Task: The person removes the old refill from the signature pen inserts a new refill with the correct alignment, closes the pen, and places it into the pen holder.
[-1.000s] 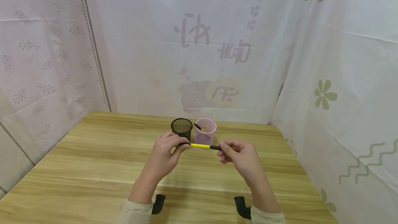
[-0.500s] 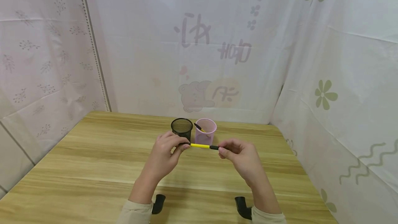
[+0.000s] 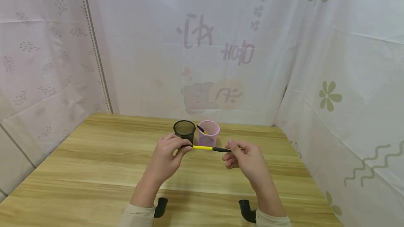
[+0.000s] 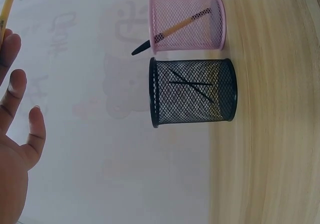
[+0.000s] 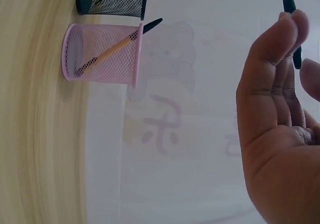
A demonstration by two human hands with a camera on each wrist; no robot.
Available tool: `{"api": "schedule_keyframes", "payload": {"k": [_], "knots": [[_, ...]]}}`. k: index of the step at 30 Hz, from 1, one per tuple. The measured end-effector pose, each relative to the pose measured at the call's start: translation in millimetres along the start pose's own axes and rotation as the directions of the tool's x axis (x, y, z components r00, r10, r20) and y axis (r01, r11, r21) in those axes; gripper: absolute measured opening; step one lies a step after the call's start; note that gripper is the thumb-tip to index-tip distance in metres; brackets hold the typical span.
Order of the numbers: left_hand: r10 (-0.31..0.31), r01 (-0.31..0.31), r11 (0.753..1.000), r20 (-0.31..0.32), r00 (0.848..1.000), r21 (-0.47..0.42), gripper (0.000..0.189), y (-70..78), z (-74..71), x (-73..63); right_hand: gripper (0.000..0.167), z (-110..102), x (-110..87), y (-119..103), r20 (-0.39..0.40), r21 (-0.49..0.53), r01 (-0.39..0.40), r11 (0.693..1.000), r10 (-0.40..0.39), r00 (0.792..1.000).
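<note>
A pen with a yellow barrel (image 3: pixel 202 148) and black ends lies level between the two hands, above the table. My left hand (image 3: pixel 168 155) pinches its left end between thumb and fingers, covering that tip. At the other end, the thumb and forefinger of my right hand (image 3: pixel 246 158) hold the far part of the black section. In the right wrist view the black end (image 5: pixel 289 4) passes behind the fingertips. Behind the pen stand a black mesh pen holder (image 4: pixel 194 91) and a pink mesh pen holder (image 4: pixel 187 14); another yellow-and-black pen (image 4: pixel 177 28) leans in the pink one.
The wooden table (image 3: pixel 94 157) spreads out on both sides of the hands. A printed white curtain (image 3: pixel 151 62) hangs at its back edge, and more fabric (image 3: pixel 356 115) closes the right side. Black curved pieces (image 3: pixel 247 211) sit by both wrists.
My right hand's grip first shifted slightly left, then outward to the right, so more of the pen's black end shows. My left hand and both pen holders have stayed put.
</note>
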State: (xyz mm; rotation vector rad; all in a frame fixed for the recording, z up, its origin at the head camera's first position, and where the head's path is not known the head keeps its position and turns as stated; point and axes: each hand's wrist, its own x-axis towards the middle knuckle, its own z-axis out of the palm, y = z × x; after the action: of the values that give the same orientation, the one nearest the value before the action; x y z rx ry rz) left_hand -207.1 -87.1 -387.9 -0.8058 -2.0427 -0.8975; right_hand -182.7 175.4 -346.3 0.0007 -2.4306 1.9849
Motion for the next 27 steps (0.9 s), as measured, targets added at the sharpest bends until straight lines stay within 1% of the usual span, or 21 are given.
{"api": "schedule_keyframes", "payload": {"k": [4, 7, 14, 22, 27], "knots": [[0.004, -0.004, 1.000, -0.002, 1.000, 0.001, 0.013, 1.1, 0.4, 0.2, 0.044, 0.6, -0.1, 2.6, 0.002, 0.015, -0.020, 1.000, 0.020, 1.000], [0.007, -0.007, 1.000, -0.001, 1.000, 0.001, 0.012, 1.4, 0.7, 0.1, 0.044, 1.3, -0.4, 3.1, 0.006, 0.024, -0.023, 0.999, 0.023, 1.000], [0.012, -0.012, 1.000, 0.001, 1.000, -0.005, 0.010, 0.8, 1.2, -0.6, 0.036, 2.0, -1.5, 1.9, 0.016, 0.042, 0.004, 0.999, -0.004, 1.000], [0.004, -0.004, 1.000, 0.003, 1.000, 0.001, 0.012, 0.4, 1.4, -0.1, 0.026, 1.0, -1.0, 0.1, 0.007, 0.056, 0.013, 0.998, -0.013, 1.000], [0.006, -0.006, 1.000, 0.005, 1.000, 0.004, 0.010, -1.2, 1.1, 0.2, 0.023, 0.5, -0.4, 0.1, 0.011, 0.045, 0.032, 0.998, -0.032, 0.999]]}}
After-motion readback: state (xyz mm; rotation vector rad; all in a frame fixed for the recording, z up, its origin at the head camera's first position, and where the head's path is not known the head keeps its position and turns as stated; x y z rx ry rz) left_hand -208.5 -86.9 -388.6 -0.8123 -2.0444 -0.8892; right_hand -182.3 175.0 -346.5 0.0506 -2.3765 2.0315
